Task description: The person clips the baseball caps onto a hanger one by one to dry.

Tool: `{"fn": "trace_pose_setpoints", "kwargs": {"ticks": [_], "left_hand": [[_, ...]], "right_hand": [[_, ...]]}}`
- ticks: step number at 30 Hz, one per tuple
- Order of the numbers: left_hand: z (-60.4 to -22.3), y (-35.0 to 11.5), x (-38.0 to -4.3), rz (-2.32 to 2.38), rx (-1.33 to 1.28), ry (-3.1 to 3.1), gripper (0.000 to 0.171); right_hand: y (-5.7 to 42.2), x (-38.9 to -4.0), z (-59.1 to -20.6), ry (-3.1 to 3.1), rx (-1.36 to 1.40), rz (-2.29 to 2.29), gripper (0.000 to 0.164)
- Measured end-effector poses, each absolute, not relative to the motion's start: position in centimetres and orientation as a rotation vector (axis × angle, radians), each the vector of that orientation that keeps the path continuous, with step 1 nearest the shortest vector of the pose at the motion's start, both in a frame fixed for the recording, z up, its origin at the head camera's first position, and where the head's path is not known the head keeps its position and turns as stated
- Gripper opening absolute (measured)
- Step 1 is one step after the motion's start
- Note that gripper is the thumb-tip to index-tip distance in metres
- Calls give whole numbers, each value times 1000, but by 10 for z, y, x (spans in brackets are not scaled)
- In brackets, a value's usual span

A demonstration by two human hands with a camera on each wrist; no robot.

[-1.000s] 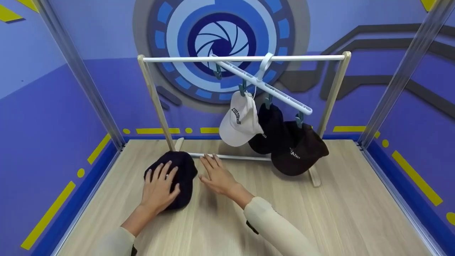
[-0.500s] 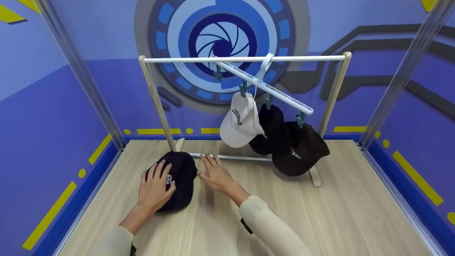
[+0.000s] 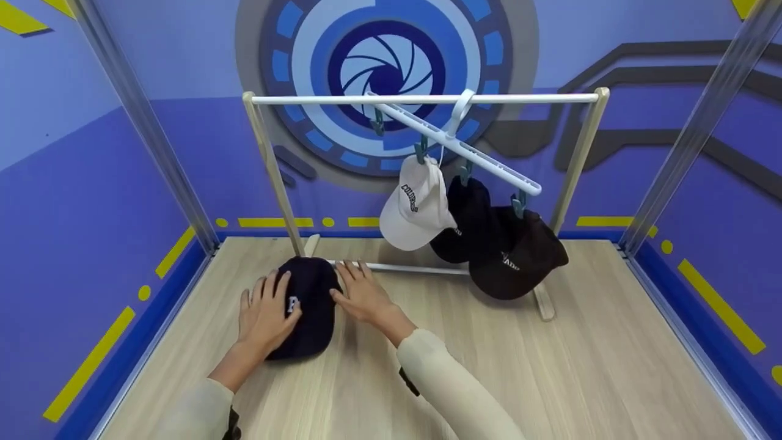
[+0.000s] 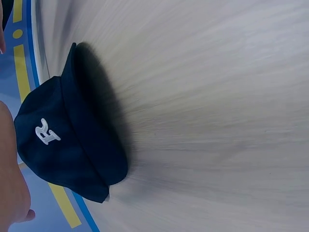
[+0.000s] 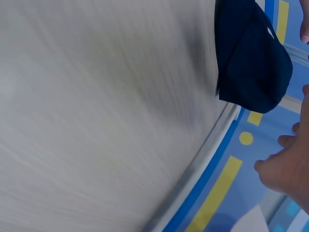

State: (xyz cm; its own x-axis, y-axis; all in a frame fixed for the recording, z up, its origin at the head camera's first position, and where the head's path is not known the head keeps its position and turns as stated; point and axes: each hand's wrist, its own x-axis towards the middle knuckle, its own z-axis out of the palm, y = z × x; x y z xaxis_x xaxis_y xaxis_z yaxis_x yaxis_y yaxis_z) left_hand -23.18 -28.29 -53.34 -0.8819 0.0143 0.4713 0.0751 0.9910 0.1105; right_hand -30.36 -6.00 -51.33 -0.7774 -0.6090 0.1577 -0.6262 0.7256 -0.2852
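Observation:
A navy baseball cap [image 3: 314, 327] with a white letter on its front lies on the wooden table, crown up. The left hand [image 3: 263, 319] is spread over the cap's left side, fingers fairly straight and the thumb beside the letter. At the cap's right edge is the right hand [image 3: 365, 298], its fingers extended and its thumb right at the fabric. The left wrist view shows the same navy cap [image 4: 48, 159] with its brim down on the table and part of the left hand [image 4: 12, 174] beyond it. In the right wrist view the right hand [image 5: 287, 162] appears apart from the cap [image 5: 251, 67].
Behind the hands stands a wooden rack with a white top bar [image 3: 305, 99]. From it hangs a white clip hanger [image 3: 489, 164], set at a slant. Its clips hold a white cap [image 3: 409, 214], a black cap [image 3: 467, 214] and a dark brown cap [image 3: 519, 263]; one clip [image 3: 377, 122] holds nothing.
The left hand has slid left over the cap, uncovering the white letter. The right hand has come a little left to the cap's edge. The hanging caps have stayed put.

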Motion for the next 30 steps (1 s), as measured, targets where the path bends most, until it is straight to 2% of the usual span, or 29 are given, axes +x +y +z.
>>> {"fn": "trace_pose_setpoints", "kwargs": {"ticks": [21,30], "left_hand": [[-527,-290,-255,-272,129,-2791,64],[-527,-294,-271,-502,296,-2822,64]], "right_hand": [[-93,-316,-524,-2952,952,724,65],[-106,-319,-529,-3004,742,1009,68]]}}
